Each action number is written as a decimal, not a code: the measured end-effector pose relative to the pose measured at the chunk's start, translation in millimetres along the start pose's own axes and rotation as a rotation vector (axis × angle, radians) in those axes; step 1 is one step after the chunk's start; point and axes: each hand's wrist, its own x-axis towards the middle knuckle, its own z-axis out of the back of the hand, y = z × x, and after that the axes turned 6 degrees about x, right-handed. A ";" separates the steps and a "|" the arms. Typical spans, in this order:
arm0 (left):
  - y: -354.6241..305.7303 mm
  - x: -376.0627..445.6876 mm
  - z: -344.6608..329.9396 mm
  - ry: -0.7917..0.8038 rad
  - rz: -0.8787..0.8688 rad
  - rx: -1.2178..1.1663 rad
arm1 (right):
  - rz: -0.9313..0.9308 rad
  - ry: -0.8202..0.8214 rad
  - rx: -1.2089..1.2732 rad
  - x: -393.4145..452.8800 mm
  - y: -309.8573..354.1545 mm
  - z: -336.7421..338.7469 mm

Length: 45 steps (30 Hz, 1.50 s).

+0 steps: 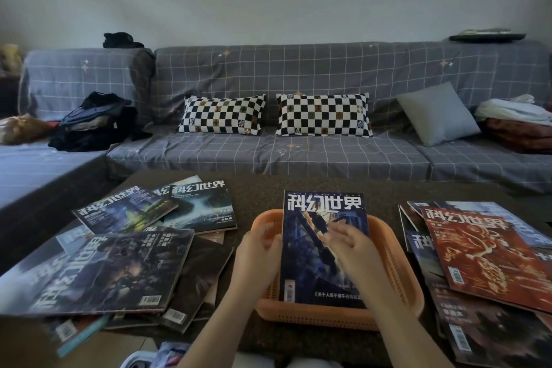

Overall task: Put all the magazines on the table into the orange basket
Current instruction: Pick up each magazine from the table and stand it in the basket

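Note:
An orange basket (401, 275) stands on the dark table (263, 188) right in front of me. A blue magazine (313, 275) lies in it, its far end resting on the basket's far rim. My left hand (258, 252) holds the magazine's left edge with curled fingers. My right hand (351, 240) rests on the cover with loosely spread fingers. A loose pile of dark magazines (119, 272) covers the table's left side, with more magazines (203, 209) behind it. On the right lies another pile, a red magazine (478, 254) on top.
Behind the table runs a grey checked sofa (298, 155) with two chequered pillows (221, 118), a grey cushion (437, 113) and heaps of clothes (95, 122) at both ends. The left pile overhangs the table's near edge.

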 end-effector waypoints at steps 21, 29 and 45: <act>155.7 14.9 115.4 -0.345 0.323 0.250 | 0.023 0.386 -0.064 -6.2 5.3 -228.5; 190.7 12.5 115.6 -0.400 0.389 0.275 | -0.219 0.378 0.012 4.0 -19.0 -277.4; 195.1 -9.1 111.5 -0.558 0.289 0.205 | -0.288 0.377 0.283 -12.6 -4.5 -295.5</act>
